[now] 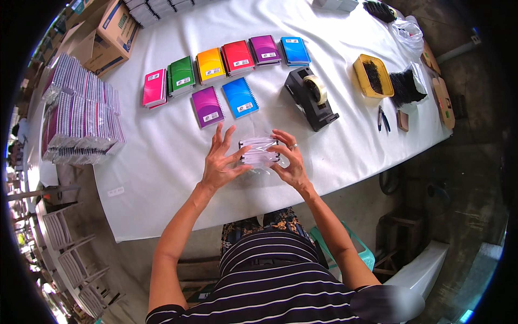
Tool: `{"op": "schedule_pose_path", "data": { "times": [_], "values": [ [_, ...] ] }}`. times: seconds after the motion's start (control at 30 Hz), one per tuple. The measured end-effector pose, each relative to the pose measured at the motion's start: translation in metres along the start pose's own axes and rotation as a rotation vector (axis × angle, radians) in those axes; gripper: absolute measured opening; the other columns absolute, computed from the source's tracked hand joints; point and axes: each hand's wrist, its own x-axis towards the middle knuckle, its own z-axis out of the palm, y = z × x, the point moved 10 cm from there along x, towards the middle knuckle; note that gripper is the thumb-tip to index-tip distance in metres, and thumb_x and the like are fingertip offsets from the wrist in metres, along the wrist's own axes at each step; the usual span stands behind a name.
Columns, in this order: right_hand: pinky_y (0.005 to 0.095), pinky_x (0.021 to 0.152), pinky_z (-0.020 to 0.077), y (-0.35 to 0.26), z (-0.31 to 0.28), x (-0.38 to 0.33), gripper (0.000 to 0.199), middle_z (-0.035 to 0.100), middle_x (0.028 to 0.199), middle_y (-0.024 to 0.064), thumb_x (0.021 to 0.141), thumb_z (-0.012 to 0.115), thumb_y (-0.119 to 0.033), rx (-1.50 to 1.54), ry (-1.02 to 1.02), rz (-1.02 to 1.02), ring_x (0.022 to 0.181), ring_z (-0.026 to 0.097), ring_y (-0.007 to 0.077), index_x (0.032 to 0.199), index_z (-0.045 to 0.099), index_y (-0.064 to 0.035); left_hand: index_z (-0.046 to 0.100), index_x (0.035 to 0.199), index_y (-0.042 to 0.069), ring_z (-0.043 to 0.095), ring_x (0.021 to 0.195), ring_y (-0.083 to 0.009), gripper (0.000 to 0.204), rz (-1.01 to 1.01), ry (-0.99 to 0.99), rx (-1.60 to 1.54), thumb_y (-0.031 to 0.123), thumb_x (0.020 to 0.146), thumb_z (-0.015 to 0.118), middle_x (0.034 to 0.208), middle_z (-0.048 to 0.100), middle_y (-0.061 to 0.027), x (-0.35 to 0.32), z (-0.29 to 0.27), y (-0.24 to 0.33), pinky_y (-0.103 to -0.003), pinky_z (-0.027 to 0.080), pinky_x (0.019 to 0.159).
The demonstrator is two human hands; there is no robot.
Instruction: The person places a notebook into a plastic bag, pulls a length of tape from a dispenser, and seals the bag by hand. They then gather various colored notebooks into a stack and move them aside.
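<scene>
- The left hand (218, 162) grips the left end of a clear-wrapped bundle of notebooks (259, 151); the thumb presses the near side, and the fingers are spread and raised above the bundle.
- The right hand (288, 159) clasps the right end of the same bundle, fingers curled over its top; a ring shows on one finger.
- The bundle is held just above the table (162, 162), close to its near edge, at about the middle of that edge. Clear wrap hangs loose below the bundle, between the two hands.
- Beyond the hands, a purple notebook (207, 106) and a blue notebook (239, 97) lie side by side on the white cloth.
- Farther back, six small stacks form a row: pink stack (155, 87), green stack (181, 75), yellow stack (211, 65), red stack (238, 57), violet stack (264, 49), light blue stack (295, 51).
- A black tape dispenser (310, 97) stands right of the blue notebook, well apart from the right hand.
- Near the right edge sits a yellow tray (362, 78) holding black items too small to identify; a pair of pliers (382, 117) lies in front of it.
- At the left edge, wrapped packs (81, 119) stand in dense rows.
- Cardboard boxes (108, 38) occupy the far left corner.
</scene>
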Motion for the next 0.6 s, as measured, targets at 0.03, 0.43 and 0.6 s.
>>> {"op": "schedule_pose_path", "data": {
  "times": [0.03,0.43,0.6],
  "values": [
    [0.0453,0.102,0.0414,0.000,0.001,-0.001,0.039,0.042,0.140,0.0153,0.064,0.080,-0.005,-0.016,-0.002,-0.036,0.126,0.047,0.0347,0.101,0.069,-0.0119,0.072,0.110,0.033,0.015,0.145,-0.0362,0.053,-0.012,0.036,-0.032,0.028,0.060,0.085,0.153,0.034,-0.0064,-0.004,-0.001,-0.004,-0.050,0.026,0.114],
    [0.0455,0.106,0.0319,0.001,0.007,0.001,0.026,0.049,0.135,0.0137,0.067,0.080,-0.008,-0.006,0.017,0.043,0.126,0.045,0.0315,0.091,0.070,-0.0127,0.075,0.104,0.031,0.014,0.145,-0.0389,0.045,0.045,-0.027,0.073,0.021,0.060,0.085,0.152,0.035,-0.0064,0.007,0.004,0.011,-0.048,0.026,0.115],
    [0.0479,0.107,0.0282,0.001,0.002,0.011,0.017,0.059,0.122,0.0103,0.070,0.079,-0.011,-0.127,-0.001,0.054,0.116,0.053,0.0267,0.085,0.070,-0.0107,0.075,0.102,0.030,0.013,0.145,-0.0362,0.031,0.030,-0.113,0.105,0.038,0.071,0.078,0.149,0.040,0.0007,0.017,0.000,0.012,-0.049,0.024,0.114]
  ]
}}
